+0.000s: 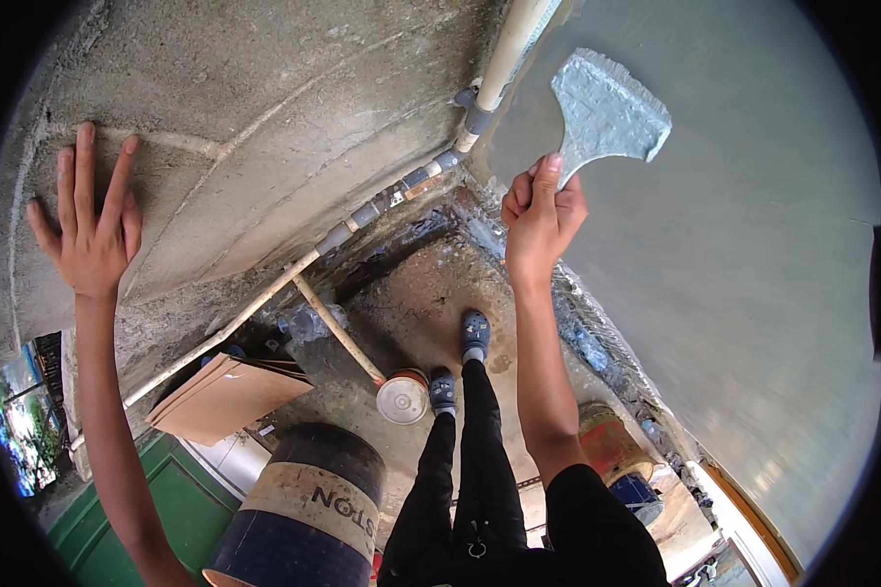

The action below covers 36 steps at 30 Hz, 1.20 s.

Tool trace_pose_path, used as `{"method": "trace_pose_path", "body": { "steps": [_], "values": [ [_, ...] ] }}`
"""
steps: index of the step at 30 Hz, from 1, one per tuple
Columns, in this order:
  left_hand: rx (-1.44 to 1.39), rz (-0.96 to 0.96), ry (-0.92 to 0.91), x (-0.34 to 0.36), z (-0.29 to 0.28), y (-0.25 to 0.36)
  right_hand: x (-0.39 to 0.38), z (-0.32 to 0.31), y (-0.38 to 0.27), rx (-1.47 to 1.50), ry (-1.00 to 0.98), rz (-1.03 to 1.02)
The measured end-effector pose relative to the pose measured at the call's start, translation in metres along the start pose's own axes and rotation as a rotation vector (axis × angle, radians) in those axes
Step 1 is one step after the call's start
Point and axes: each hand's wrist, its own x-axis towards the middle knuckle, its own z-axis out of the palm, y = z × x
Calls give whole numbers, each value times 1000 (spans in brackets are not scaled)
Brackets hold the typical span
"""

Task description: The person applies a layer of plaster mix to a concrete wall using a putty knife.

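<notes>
- The fingers (76, 166) of the left hand (88, 230) are spread wide and pressed flat on the rough grey wall (264, 108); the hand holds nothing.
- Below that hand, at the far left rim, a green surface (117, 509) shows, with a stack of brown cardboard (230, 396) just to its right.
- A drum (308, 504), dark with a tan band, stands below the cardboard; its inside cannot be seen from here.
- A thin pale pipe (264, 298) runs slantwise along the foot of the wall, with grey joints higher up, and meets an upright pipe (509, 54) in the corner.
- A small round tin (403, 399) lies on the wet, dirty floor (411, 293) beside the person's shoes (474, 335); its pale top faces up, and what it holds cannot be told.
- The right hand (538, 220) is closed around the handle of a trowel (607, 112), thumb and fingers clamped tight.
- The trowel's wide blade, coated in grey plaster, lies against the smooth grey wall (754, 245) on the right, above the hand.
- Low right, a red bucket (607, 445) stands partly behind the right arm; its contents are hidden.
</notes>
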Motion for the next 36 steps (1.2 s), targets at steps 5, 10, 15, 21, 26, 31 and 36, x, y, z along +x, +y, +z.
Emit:
{"method": "trace_pose_path", "body": {
  "steps": [5, 10, 15, 21, 26, 31, 36],
  "values": [
    [8, 12, 24, -9, 4, 0, 42, -33, 109, -220, 33, -65],
    [5, 54, 107, -6, 6, -2, 60, -83, 230, -505, 106, -129],
    [24, 163, 183, 8, 4, 10, 60, -128, 335, -931, 275, 84],
    [178, 178, 73, -13, 5, -26, 66, -131, 383, -274, 557, 773],
    [119, 149, 154, -3, 5, -6, 104, -116, 319, 346, 468, 820],
    [6, 121, 167, 6, 5, 8, 55, -51, 227, 363, 407, 600],
    [63, 61, 85, 3, 5, 2, 21, -37, 136, 116, 189, 198]
  ]
}}
